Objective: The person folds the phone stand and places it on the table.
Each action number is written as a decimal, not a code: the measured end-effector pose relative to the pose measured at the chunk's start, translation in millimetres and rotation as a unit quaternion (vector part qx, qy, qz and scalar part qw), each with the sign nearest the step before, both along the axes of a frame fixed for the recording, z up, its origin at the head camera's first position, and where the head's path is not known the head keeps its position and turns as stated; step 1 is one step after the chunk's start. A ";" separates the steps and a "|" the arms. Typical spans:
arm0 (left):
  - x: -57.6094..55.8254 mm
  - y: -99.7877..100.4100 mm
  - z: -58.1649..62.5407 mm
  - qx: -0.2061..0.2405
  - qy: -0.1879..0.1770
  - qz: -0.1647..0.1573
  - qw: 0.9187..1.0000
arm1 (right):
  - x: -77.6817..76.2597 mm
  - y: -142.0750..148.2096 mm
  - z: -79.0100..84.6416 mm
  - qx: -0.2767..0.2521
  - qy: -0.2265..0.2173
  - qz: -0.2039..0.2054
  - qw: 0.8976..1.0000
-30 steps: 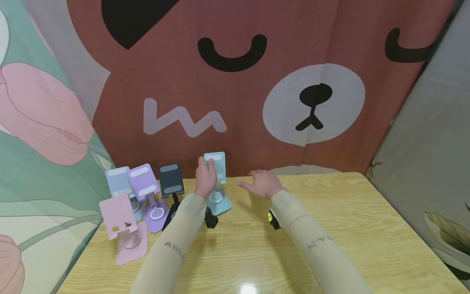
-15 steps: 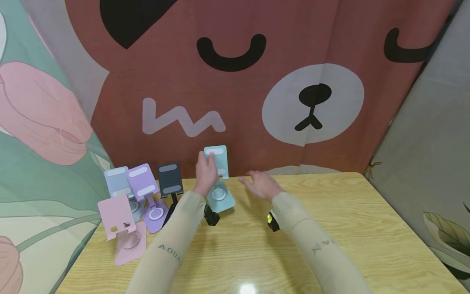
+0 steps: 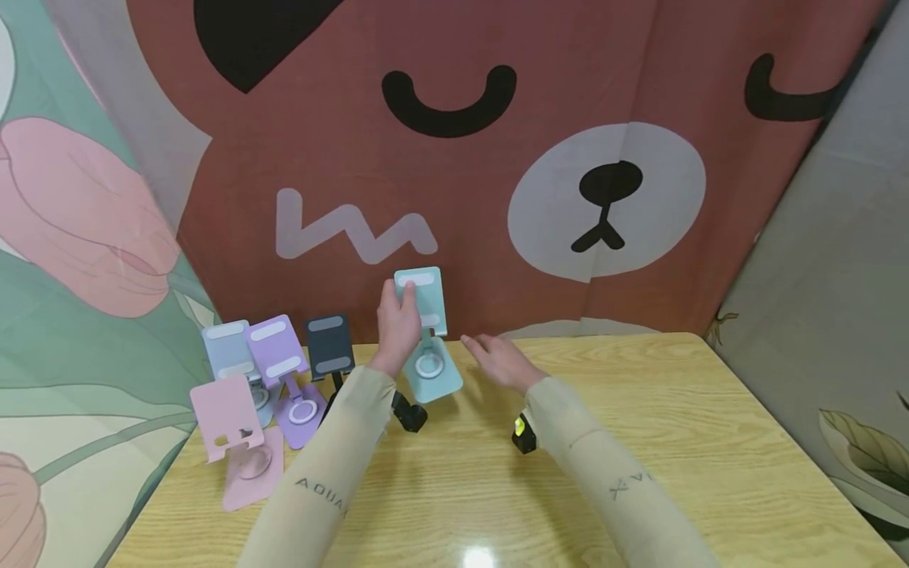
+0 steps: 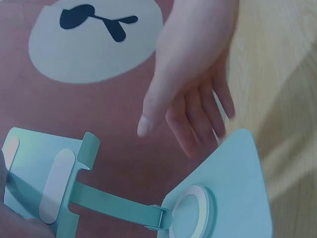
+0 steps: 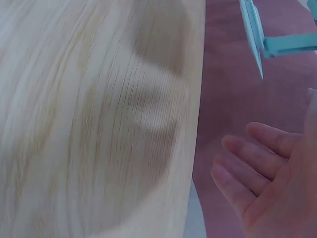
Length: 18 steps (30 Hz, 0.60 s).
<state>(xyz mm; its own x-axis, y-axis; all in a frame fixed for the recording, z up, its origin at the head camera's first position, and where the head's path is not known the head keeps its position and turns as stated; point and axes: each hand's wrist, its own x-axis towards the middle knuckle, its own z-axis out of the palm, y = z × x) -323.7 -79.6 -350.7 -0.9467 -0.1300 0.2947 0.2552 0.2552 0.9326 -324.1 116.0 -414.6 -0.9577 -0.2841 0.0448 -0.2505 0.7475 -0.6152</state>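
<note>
A teal phone stand [image 3: 435, 371] with a square base, a hinged arm and an upper plate is held up near the table's back edge. My left hand [image 3: 399, 323] grips its upper plate at the left side, thumb across the front. In the left wrist view the stand's base [image 4: 237, 183] hangs tilted, its round ring facing the camera. To the right of the stand, my right hand [image 3: 506, 361] reaches toward the base with fingers extended and nothing in them. The right wrist view shows those fingers [image 5: 257, 156] apart from the stand's base [image 5: 253, 29].
On the left of the wooden table [image 3: 639, 442] stand several more phone stands: pink [image 3: 227, 414], light blue [image 3: 229, 347], purple [image 3: 275, 347] and black [image 3: 330, 347]. A bear-print cloth [image 3: 454, 189] hangs right behind the table's back edge.
My left hand has raised the teal phone stand and shifted it slightly right, so its base shows more. The right hand has turned a little, its fingers now nearer the base.
</note>
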 end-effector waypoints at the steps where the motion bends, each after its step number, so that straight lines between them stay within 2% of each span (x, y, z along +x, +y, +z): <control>1: 1.0 0.9 1.7 0.005 0.003 -0.003 1.000 | 0.2 -1.0 -0.7 -0.015 -0.008 -0.001 1.000; 5: 6.7 7.1 10.0 0.016 0.016 -0.008 1.000 | 2.3 -5.1 -2.9 -0.091 -0.053 -0.005 0.994; 10: 14.9 16.8 19.8 0.017 0.020 -0.009 1.000 | 7.6 -10.9 -2.2 -0.177 -0.116 -0.006 0.977; 14: 19.8 24.0 25.1 0.023 0.024 -0.017 0.999 | 8.2 -13.0 -4.0 -0.195 -0.145 -0.016 0.970; 18: 25.0 29.5 29.5 0.025 0.032 -0.027 0.999 | 5.4 -12.5 -8.3 -0.233 -0.159 0.000 0.959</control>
